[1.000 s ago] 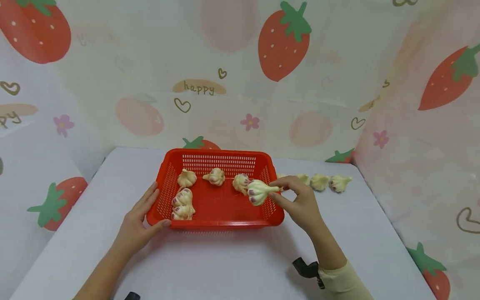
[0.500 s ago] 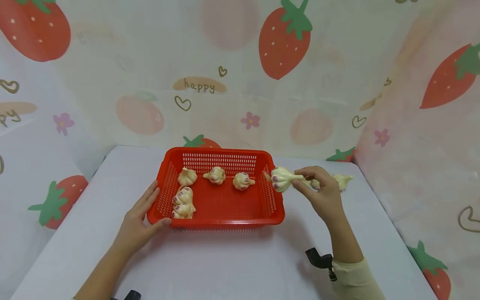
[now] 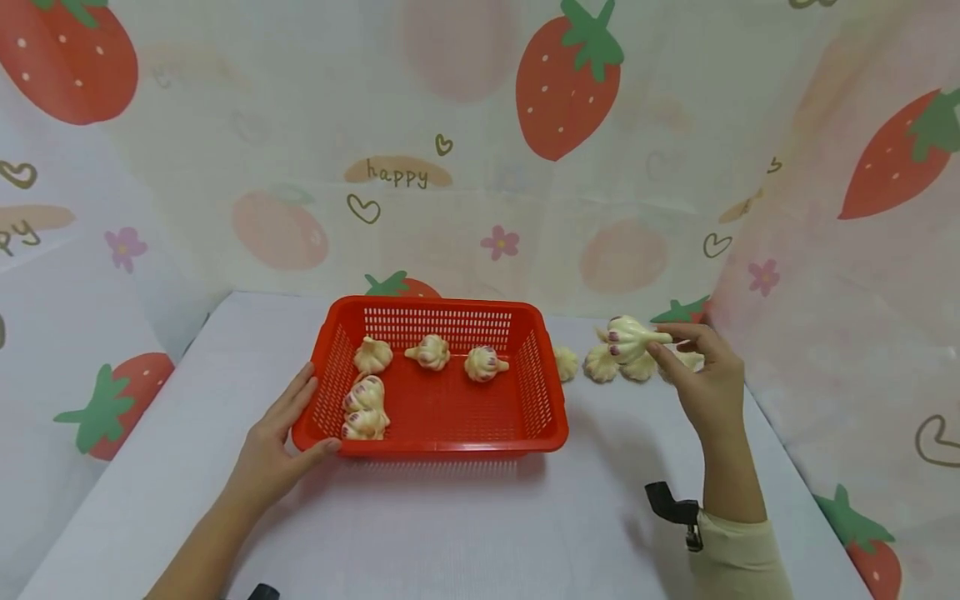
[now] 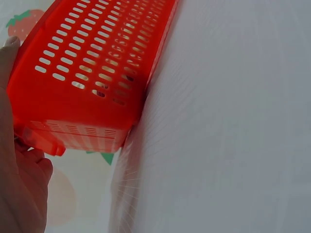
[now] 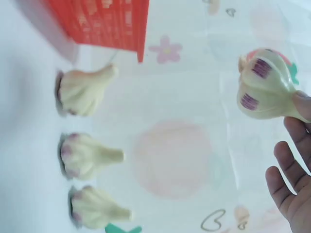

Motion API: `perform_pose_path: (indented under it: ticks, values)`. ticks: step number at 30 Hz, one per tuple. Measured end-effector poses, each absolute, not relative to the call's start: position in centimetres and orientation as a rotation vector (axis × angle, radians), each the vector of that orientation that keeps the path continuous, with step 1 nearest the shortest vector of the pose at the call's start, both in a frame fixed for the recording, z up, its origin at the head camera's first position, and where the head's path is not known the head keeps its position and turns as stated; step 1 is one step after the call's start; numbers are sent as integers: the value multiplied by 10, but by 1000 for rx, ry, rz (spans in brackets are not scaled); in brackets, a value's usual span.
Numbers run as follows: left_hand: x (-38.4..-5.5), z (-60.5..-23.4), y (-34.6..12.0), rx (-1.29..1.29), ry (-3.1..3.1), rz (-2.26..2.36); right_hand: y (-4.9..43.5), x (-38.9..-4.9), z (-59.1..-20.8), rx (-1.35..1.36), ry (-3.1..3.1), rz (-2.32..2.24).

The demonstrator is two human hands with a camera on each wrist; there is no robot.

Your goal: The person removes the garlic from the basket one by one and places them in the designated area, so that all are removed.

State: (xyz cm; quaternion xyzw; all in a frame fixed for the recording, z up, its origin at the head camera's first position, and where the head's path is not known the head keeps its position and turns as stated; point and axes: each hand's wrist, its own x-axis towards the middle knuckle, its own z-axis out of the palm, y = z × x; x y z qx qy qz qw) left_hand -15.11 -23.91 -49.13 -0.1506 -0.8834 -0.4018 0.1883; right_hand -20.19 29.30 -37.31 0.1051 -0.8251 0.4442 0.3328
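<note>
My right hand (image 3: 708, 383) pinches a white garlic bulb (image 3: 628, 340) with purple marks by its stem, thumb against fingertips. The bulb is raised to the right of the red basket (image 3: 450, 447), overlapping a row of garlic on the table in the head view. In the right wrist view the raised garlic bulb (image 5: 267, 90) is apart from the row, the hand's other fingers loosely bent. My left hand (image 3: 272, 446) grips the basket's left front corner, thumb on the front rim and fingers along the left side. Several garlic bulbs (image 3: 431, 353) lie inside the basket.
To the basket's right, several garlic bulbs (image 3: 600, 365) stand in a row on the white table (image 3: 465, 533). A strawberry-print cloth (image 3: 480, 200) hangs behind and at both sides. A black wrist camera mount (image 3: 671, 504) sits on my right forearm.
My right hand has carried the pinched garlic bulb rightward and up, from over the basket's right end to above the row. The left hand and basket have stayed put.
</note>
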Motion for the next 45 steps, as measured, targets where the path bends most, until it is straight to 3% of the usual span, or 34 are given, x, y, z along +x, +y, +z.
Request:
perform_pose_path:
  ticks: [29,45]
  values:
    - [-155,-497,-242,-463,-2434,-1149,391,-213,-384,-250,-2079,931]
    - [-154,-496,-240,-428,-2457,-1161,445,-240,-394,-562,-2270,1173]
